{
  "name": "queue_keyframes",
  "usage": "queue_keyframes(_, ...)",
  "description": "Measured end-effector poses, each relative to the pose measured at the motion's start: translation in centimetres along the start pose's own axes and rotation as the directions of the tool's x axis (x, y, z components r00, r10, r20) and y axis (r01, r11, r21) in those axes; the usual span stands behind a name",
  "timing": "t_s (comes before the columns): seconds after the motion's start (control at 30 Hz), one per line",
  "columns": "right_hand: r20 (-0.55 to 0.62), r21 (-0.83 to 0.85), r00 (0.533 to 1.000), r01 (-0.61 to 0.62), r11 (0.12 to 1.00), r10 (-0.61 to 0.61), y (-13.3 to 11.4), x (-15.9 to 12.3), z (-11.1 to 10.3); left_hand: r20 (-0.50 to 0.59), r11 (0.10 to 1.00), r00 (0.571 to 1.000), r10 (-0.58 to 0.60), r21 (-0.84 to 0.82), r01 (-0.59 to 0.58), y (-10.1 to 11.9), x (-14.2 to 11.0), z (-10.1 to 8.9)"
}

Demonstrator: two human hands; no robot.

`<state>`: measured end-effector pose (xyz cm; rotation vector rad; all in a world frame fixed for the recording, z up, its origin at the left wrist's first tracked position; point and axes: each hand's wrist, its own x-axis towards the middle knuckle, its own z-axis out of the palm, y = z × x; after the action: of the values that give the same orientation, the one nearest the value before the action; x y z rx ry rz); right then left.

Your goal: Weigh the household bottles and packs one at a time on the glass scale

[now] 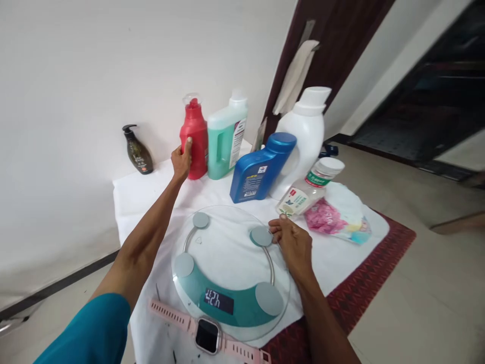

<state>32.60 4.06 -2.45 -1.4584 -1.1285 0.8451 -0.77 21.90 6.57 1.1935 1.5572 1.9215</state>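
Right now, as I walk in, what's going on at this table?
Someone's left hand is holding the red bottle, which stands at the back. Their right hand is by the edge of the glass scale, close to the clear jar; I can't tell if it touches either. The scale's display is lit, with no bottle on it. A pink-strapped watch lies at its near edge, and green, blue and white bottles stand behind it.
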Motion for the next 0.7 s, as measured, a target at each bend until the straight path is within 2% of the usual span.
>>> queue_keyframes(0.07, -0.001, -0.007, 1.0, 0.01, 1.0, -0.01, 0.3, 0.1, -0.1, -0.012, 0.983, 0.996, 0.094, 0.159, -0.091, 0.4, 0.4, -2.5)
queue_keyframes(0.1, 0.004, -0.013, 1.0, 0.009, 1.0, -0.009, 0.4, 0.1, -0.1, -0.062, 0.957, 0.985, 0.16, 0.252, -0.14, 0.7, 0.8, -4.0)
queue_keyframes(0.17, 0.014, -0.023, 1.0, -0.004, 1.0, 0.004, 0.6, 0.2, -0.1, -0.209, 0.883, 0.931, 0.298, 0.432, -0.186, 1.5, 2.0, -7.4)
queue_keyframes(0.23, 0.015, -0.021, 1.0, -0.022, 1.0, 0.022, 0.6, 0.3, -0.1, -0.322, 0.81, 0.875, 0.362, 0.573, -0.125, 2.1, 3.8, -10.5)
queue_keyframes(0.27, 0.013, -0.014, 0.999, -0.031, 0.999, 0.031, 0.6, 0.3, -0.1, -0.354, 0.788, 0.87, 0.343, 0.612, -0.061, 2.2, 4.9, -11.9)
queue_keyframes(0.33, 0.008, 0.007, 0.999, -0.043, 0.999, 0.043, 0.6, 0.3, 0.0, -0.37, 0.768, 0.901, 0.225, 0.637, 0.07, 2.1, 7.1, -13.8)
queue_keyframes(0.4, 0.007, 0.02, 0.999, -0.046, 0.999, 0.046, 0.6, 0.3, 0.0, -0.344, 0.768, 0.933, 0.108, 0.625, 0.141, 1.4, 8.8, -14.8)
queue_keyframes(0.43, 0.006, 0.024, 0.999, -0.044, 0.999, 0.044, 0.6, 0.2, 0.1, -0.325, 0.779, 0.942, 0.084, 0.611, 0.142, 0.9, 9.4, -14.9)
queue_keyframes(0.57, -0.001, 0.03, 1.0, -0.025, 0.999, 0.025, 0.5, 0.2, 0.1, -0.312, 0.841, 0.947, 0.074, 0.529, 0.108, -0.9, 10.1, -14.3)
queue_keyframes(0.7, -0.004, 0.024, 1.0, -0.015, 1.0, 0.015, 0.2, 0.1, 0.2, -0.331, 0.846, 0.943, 0.029, 0.51, 0.153, -1.6, 10.1, -14.0)
